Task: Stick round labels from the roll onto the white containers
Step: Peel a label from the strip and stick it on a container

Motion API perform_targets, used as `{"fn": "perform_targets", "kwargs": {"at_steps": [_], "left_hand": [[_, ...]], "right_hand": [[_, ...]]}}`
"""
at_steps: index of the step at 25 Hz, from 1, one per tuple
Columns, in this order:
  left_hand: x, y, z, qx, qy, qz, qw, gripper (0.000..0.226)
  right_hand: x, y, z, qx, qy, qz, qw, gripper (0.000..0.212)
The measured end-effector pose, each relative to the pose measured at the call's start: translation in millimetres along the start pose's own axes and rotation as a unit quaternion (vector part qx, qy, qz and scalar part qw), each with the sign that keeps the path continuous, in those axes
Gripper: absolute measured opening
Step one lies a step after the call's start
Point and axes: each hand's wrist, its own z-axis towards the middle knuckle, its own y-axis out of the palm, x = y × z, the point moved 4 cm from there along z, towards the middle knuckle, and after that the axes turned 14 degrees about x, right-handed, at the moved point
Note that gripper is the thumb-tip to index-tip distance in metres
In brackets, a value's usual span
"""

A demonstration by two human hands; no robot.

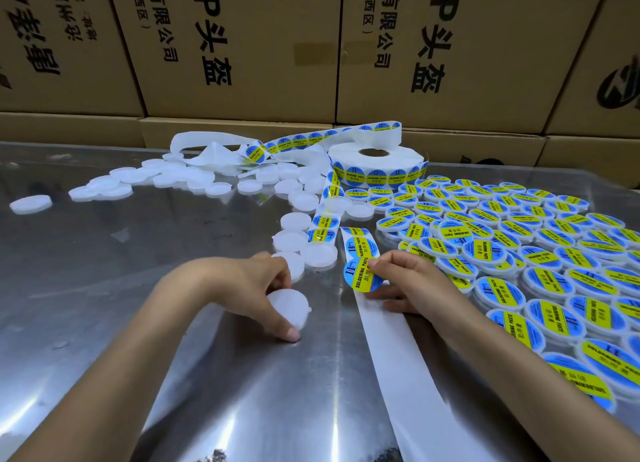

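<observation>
— What lies around the two hands?

— A shiny metal bench [104, 288] backed by brown cardboard cartons [242, 46] printed with large black Chinese characters. To the right spreads a crowd of labelled containers [519, 247], flat white discs packed edge to edge, some overlapping. Toward the back left lie the plain white containers [294, 198], loosely scattered, with the label roll [375, 162] standing behind them and its strip looping down toward the hands.

— And the hands themselves?

— The left hand [263, 285] curls thumb and fingers round one bare white container [287, 311], tilted on edge against the bench. The right hand [401, 281] pinches a round label [362, 276] at its edge, just beside the emptied white backing strip [398, 357], which runs toward the near edge.

— What can be read?

— The label is glossy blue with a yellow band reading "SOLDERING PASTE", plus smaller Chinese characters — too small to make out.
</observation>
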Motion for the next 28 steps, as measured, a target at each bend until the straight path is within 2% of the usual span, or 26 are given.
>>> {"fn": "perform_targets", "kwargs": {"at_steps": [4,8,11,18,28], "left_hand": [[12,-2,8,0.124,0.06,-0.07,0.988,0.051],[31,7,16,0.274,0.108,-0.13,0.947,0.055],[42,15,17,0.353,0.144,-0.156,0.911,0.056],[55,21,15,0.412,0.183,-0.173,0.876,0.063],[60,18,11,0.411,0.209,-0.178,0.869,0.071]], "right_hand": [[1,-3,0,0.006,0.011,0.026,1.0,0.019],[1,-5,0,0.017,0.017,0.057,0.998,0.02],[2,-5,1,0.009,0.014,0.061,0.998,0.017],[3,-5,2,-0.018,0.005,0.044,0.999,0.011],[3,-5,1,-0.042,0.007,0.022,0.999,0.009]]}}
